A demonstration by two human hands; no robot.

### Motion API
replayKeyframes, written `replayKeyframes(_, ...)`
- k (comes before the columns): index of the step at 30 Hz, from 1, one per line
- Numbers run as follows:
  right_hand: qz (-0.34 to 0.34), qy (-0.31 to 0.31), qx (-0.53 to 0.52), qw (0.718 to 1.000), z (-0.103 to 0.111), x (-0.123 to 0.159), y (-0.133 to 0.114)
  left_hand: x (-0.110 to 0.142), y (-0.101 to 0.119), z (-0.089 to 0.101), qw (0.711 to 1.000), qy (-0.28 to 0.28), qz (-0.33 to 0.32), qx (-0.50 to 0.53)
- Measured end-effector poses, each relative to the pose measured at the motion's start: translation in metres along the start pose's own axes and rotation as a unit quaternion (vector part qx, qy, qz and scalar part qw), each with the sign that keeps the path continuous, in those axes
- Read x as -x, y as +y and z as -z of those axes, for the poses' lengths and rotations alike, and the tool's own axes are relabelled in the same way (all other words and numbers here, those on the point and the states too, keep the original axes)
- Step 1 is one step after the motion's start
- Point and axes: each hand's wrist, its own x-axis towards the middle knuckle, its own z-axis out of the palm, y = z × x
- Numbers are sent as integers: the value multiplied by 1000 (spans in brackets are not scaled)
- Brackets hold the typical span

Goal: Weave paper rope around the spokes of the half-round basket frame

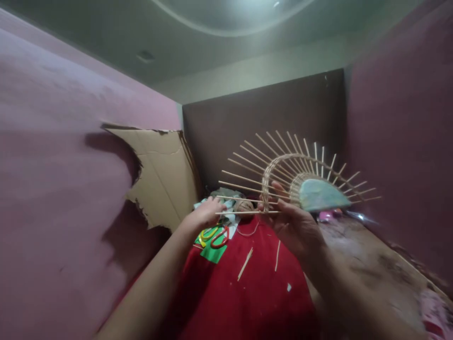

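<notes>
Holds the frame (296,183) up over the red cloth (262,297) in the right hand (297,229), with the grip clamped on its lower left corner, around the woven band (266,182) beside the lowest sticks (244,180). Spreads in a fan from a flat, half-round base (320,194) of pale blue-green, straight edge downward, tips pointing left, up and right.

Reaches with the left hand (208,212) to the left ends of the lowest sticks. Cannot tell whether touching them or just beside, nor whether apart or together in that grip.

Below the left hand, red and yellow handles (226,239) at a green sheet (214,255). Past the stick ends, near the right hand, a tan bundle (245,206). On the cloth, below the frame, loose sticks (245,264) and a white scrap (289,287). Just under the base, something pink (325,216). Farther left, upright near the pink wall (53,189), torn cardboard (163,179).
</notes>
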Motion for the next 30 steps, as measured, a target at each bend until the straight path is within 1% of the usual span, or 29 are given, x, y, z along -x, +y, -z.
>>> replayKeyframes(2, -20, 1, -4, 1000, 9, -4, 10, 23, 2, -2, 1000, -9, 11, 21)
replayKeyframes(3, -28, 2, -5, 1000, 14, -6, 15, 32, 6, -5, 997, -14, 18, 79)
replayKeyframes(4, -35, 5, -8, 999, 18, -7, 19, 38, 12, -10, 984, -31, 27, 174)
replayKeyframes(5, -42, 11, -12, 999, 22, -8, 22, 42, 20, -16, 955, -44, 34, 292)
replayKeyframes(6, -49, 16, -15, 999, 26, -8, 25, 45, 28, -23, 916, -62, 40, 394)
replayKeyframes(8, -62, 24, -20, 998, 32, -9, 27, 49, 44, -39, 844, -87, 54, 526)
replayKeyframes(10, -73, 27, -14, 997, 37, -10, 27, 50, 53, -53, 783, -117, 88, 605)
replayKeyframes(11, -75, 28, -8, 997, 39, -10, 26, 50, 55, -57, 762, -133, 104, 626)
replayKeyframes(12, -76, 29, -2, 997, 40, -10, 26, 49, 54, -60, 750, -145, 117, 634)
replayKeyframes(13, -77, 33, 3, 997, 42, -9, 25, 49, 51, -62, 751, -153, 123, 631)
replayKeyframes(14, -75, 38, 5, 996, 44, -9, 25, 48, 47, -62, 761, -156, 123, 618)
replayKeyframes(15, -75, 44, 6, 996, 46, -8, 25, 47, 42, -62, 777, -155, 120, 598)
replayKeyframes(18, -84, 74, -5, 994, 53, -4, 30, 48, 26, -59, 840, -150, 94, 512)
replayKeyframes(20, -97, 86, -17, 991, 58, -1, 35, 50, 18, -60, 865, -152, 80, 471)
replayKeyframes(22, -116, 84, -23, 989, 62, 1, 41, 53, 12, -64, 869, -134, 87, 468)
replayKeyframes(25, -138, 74, -21, 987, 66, 2, 47, 54, 9, -76, 858, -88, 125, 491)
replayKeyframes(28, -150, 81, -26, 985, 69, 3, 51, 53, 12, -86, 858, -72, 138, 489)
replayKeyframes(30, -165, 95, -30, 981, 72, 4, 52, 54, 16, -89, 860, -69, 135, 487)
